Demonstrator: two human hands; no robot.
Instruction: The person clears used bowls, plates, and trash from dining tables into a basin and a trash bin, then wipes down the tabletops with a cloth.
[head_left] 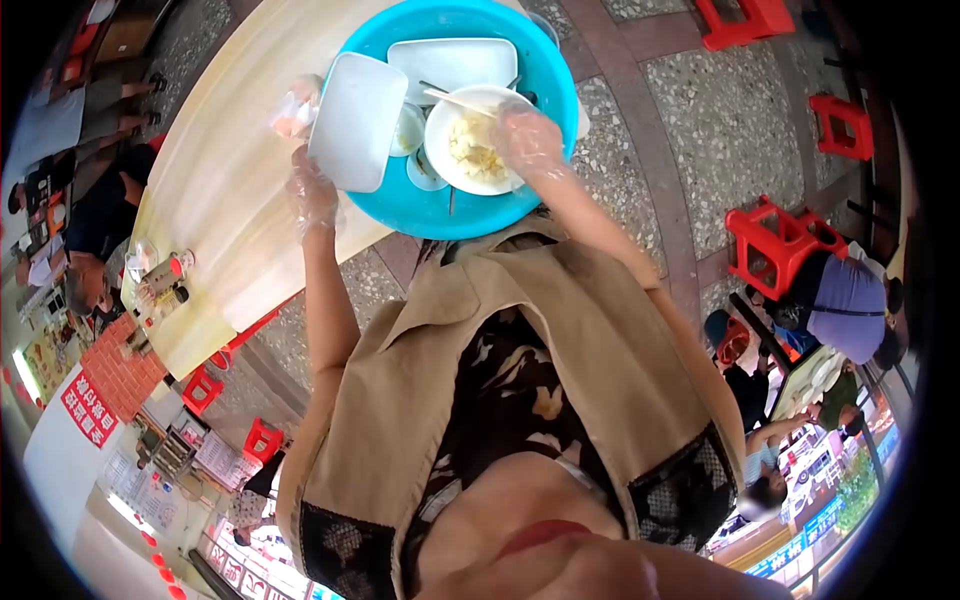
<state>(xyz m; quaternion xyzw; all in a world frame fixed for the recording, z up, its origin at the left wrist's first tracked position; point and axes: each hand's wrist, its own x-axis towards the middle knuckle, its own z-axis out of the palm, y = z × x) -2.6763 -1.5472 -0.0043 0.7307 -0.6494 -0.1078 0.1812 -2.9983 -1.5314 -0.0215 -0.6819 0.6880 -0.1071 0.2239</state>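
Observation:
A large blue basin point(460, 222) stands at the table's edge, with dishes inside. My right hand point(528, 142), in a clear plastic glove, grips the right rim of a white bowl point(437, 150) that holds pale food scraps. Chopsticks point(458, 101) lie across the bowl and run under the fingers. My left hand point(312, 190), gloved too, has its fingers at the lower left edge of a white rectangular tray point(358, 122) tilted over the basin's left side. Another white tray point(455, 62) lies at the back of the basin. Small cups sit between tray and bowl.
The pale wooden table point(230, 170) extends left, bearing a crumpled plastic bag point(297, 108) and condiment containers point(165, 275). Red stools point(765, 245) stand on the speckled floor at the right. People are at both sides, one in purple point(848, 305).

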